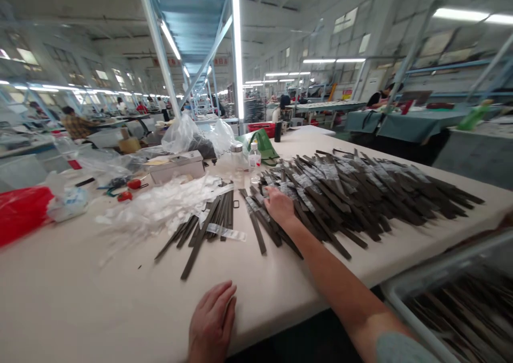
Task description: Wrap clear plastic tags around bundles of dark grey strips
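My right hand [279, 205] reaches out over the table [80, 299] and rests on the near left end of a big heap of dark flat strips [360, 192]; its fingers curl down onto the strips and are partly hidden. My left hand [212, 320] lies flat on the table near its front edge, fingers together and stretched out, holding nothing. A smaller bunch of bare dark strips [208, 224] lies between the two hands, beside a pile of clear plastic wrappers [160, 208].
A red bag [20, 213], red-handled tools [130, 189], a grey box [176, 166], clear bags, two small bottles [254, 162] and a green bag [262, 141] stand at the back left. A bin of strips [460, 304] sits low right. Other people work at far tables.
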Tool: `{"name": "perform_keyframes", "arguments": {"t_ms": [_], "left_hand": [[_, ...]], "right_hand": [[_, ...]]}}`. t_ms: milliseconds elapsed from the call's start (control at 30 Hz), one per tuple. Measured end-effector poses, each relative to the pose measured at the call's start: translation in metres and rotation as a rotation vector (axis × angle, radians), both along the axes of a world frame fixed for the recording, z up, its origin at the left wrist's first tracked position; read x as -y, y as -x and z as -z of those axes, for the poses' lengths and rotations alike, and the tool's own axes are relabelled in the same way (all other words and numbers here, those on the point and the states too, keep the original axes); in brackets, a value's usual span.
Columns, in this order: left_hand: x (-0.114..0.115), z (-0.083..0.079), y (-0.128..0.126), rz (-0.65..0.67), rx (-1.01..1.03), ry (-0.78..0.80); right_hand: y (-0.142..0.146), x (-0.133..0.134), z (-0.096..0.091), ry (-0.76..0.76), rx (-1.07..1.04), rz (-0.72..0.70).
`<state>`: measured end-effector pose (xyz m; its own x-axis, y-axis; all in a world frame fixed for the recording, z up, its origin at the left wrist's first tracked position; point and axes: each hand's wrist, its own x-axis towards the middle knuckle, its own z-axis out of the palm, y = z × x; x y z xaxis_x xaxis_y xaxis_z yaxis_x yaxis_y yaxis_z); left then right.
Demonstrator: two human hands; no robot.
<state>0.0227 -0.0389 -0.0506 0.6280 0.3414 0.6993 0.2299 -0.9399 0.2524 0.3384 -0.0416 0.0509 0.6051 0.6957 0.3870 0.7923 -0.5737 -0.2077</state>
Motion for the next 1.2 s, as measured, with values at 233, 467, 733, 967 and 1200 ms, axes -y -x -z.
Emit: {"name": "perform_keyframes", "arguments": {"t_ms": [233,467,733,967,1200], "left_hand": [[0.010,-0.013,-0.005,-0.022,-0.011,0.114],[0.013,-0.015,-0.005,-0.019,0.016,0.209],[0.014,-0.021,-0.008,-0.005,0.062,0.289],[0.015,-0.024,-0.008,0.008,0.049,0.310],[0.016,-0.025,-0.008,0.005,0.038,0.319]], "right_hand": [[0.023,-0.029,0.017,0.100,0.049,-0.226],[0.026,-0.057,0.042,0.282,0.064,-0.356],[0.023,-0.071,0.037,0.298,-0.063,-0.346],[0.080,-0.088,0.038,0.340,-0.206,-0.486],[0.089,-0.098,0.038,0.338,-0.397,-0.466]]}}
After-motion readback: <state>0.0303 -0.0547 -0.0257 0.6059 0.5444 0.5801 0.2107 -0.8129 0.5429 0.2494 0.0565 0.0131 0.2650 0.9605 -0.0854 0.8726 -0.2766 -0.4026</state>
